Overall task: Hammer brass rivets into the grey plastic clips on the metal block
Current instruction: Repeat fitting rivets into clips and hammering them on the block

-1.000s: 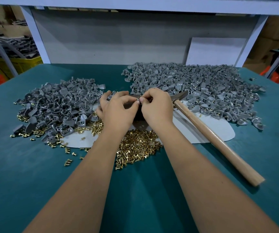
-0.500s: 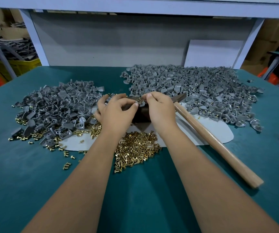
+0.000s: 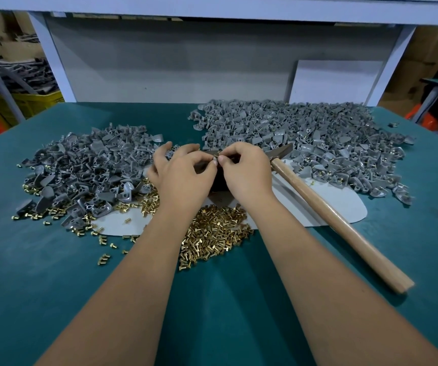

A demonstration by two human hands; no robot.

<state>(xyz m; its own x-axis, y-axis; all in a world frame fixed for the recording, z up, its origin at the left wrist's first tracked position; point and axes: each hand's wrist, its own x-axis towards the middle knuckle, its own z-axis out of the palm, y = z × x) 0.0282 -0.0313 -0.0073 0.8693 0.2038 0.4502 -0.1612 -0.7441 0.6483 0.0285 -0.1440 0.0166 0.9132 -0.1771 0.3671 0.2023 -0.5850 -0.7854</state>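
Rivet being seated, hammer idle

Both hands have stayed huddled mid-frame over the dark metal block (image 3: 219, 180): left hand (image 3: 183, 175) and right hand (image 3: 244, 173) each pinching something tiny (clip and rivet, presumably); wooden-handled hammer (image 3: 336, 217) untouched on the surface.

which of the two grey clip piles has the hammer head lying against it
The right pile, the larger one reaching the table's back edge. The hammer has its head at that pile's near edge; the left pile lies apart from it.

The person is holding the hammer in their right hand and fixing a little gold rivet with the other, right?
Not quite. In the head view the hammer lies on the table, unheld. Both the right hand and left hand pinch at the rivet.
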